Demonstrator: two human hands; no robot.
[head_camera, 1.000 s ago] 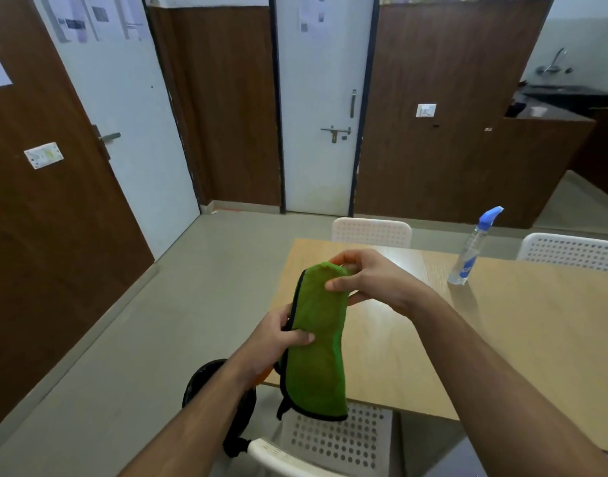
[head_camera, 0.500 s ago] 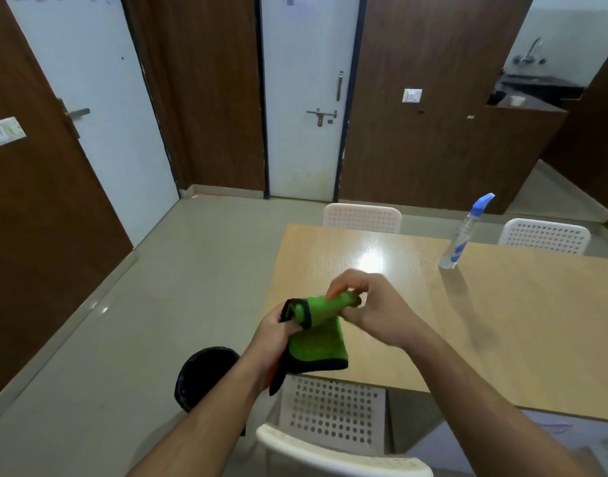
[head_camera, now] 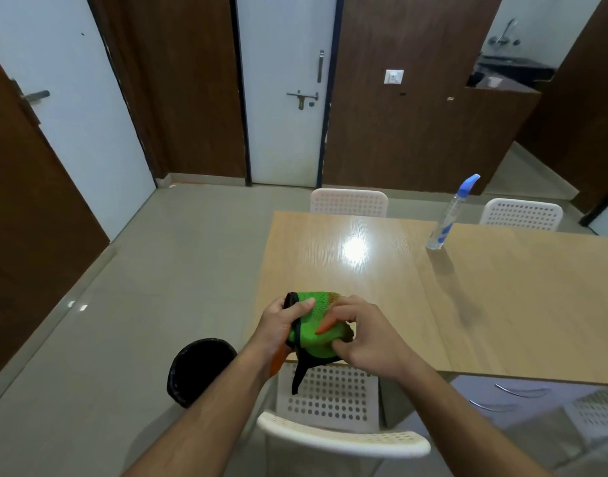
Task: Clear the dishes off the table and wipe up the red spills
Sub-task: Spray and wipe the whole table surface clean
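Observation:
A green cloth point(head_camera: 314, 333) with black edging and an orange underside is bunched between both hands, just above the near left corner of the wooden table point(head_camera: 416, 287). My left hand point(head_camera: 282, 323) grips its left side, thumb on top. My right hand point(head_camera: 364, 333) curls over its right side and pinches the fabric. A black strip of the cloth hangs down below the hands. No dishes or red spills show on the visible tabletop.
A clear spray bottle point(head_camera: 449, 218) with a blue nozzle stands on the table's far side. White perforated chairs sit at the near edge point(head_camera: 333, 407) and far edge point(head_camera: 349, 203). A black bin point(head_camera: 201, 370) stands on the floor to the left.
The cloth hung long and flat a second ago; both hands have folded it into a compact bundle and lowered it toward the table corner. The view has tilted downward.

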